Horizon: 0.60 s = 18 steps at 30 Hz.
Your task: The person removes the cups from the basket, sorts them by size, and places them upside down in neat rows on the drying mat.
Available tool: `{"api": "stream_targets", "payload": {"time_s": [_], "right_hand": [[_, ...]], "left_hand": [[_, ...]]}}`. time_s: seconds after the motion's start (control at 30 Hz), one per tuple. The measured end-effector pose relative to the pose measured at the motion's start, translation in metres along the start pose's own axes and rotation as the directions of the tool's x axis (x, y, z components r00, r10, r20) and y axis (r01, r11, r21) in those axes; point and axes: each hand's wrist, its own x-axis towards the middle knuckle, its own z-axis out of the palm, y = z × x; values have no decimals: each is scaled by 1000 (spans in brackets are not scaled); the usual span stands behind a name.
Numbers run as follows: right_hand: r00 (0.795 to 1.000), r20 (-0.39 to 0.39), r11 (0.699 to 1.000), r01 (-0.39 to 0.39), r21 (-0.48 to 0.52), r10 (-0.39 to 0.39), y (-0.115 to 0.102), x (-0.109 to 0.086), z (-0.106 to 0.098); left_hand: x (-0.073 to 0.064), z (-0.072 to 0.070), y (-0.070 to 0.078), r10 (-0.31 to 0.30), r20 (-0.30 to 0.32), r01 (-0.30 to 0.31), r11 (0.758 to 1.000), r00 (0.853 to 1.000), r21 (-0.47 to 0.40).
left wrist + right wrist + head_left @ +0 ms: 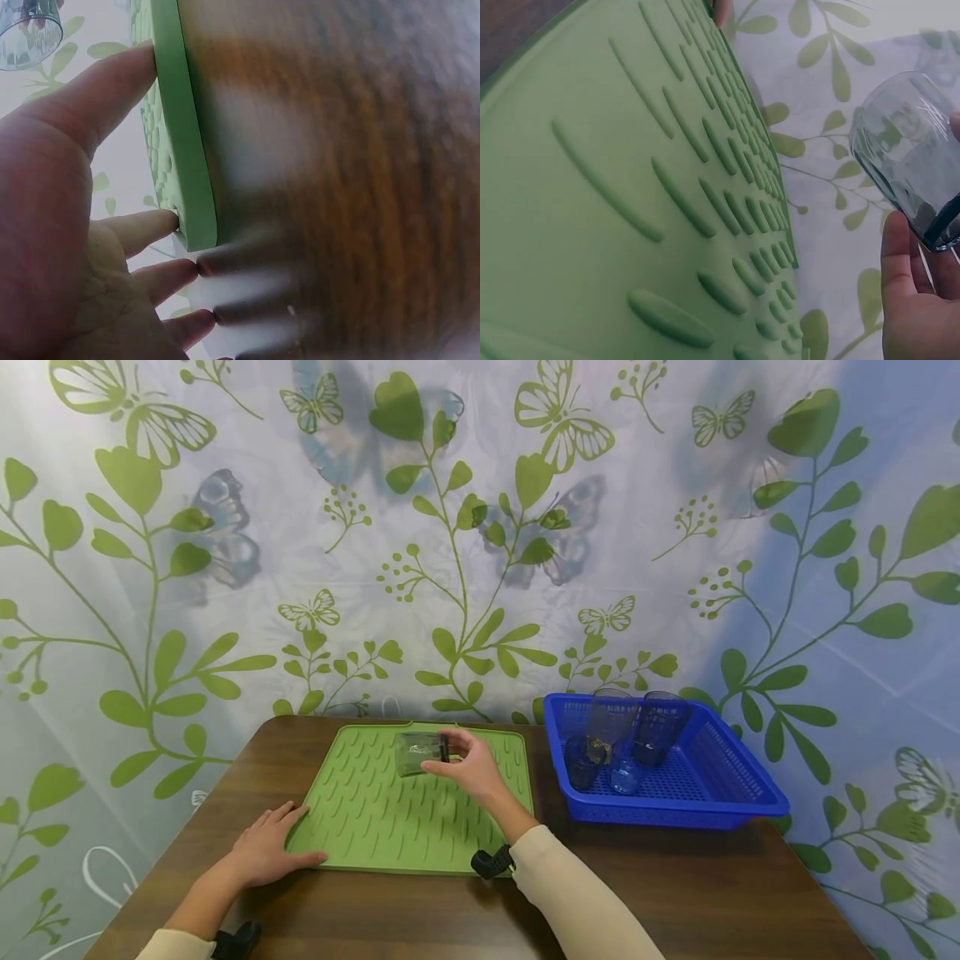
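Note:
A clear drinking glass lies tilted on its side in the air, its rounded end facing left. My right hand grips it near its other end, fingers and thumb around it, over the green drying mat. In the right wrist view the glass shows above the ridged mat's far edge, with the fingers at its lower end. My left hand rests at the mat's front left corner, fingers spread. The left wrist view has its thumb and index finger touching the mat's edge.
A blue plastic basket stands right of the mat. Inside its left part are a tall clear glass, a tall dark glass, a small dark glass and a small bluish glass. A leaf-patterned curtain hangs behind the wooden table.

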Motion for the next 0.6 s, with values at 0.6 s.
{"api": "stream_targets", "payload": {"time_s": [0.6], "right_hand": [[1000,4,996,5,-88,-4,-3,24,18]], "left_hand": [[0,1,-1,-49,39,48,998,998,41]]}}
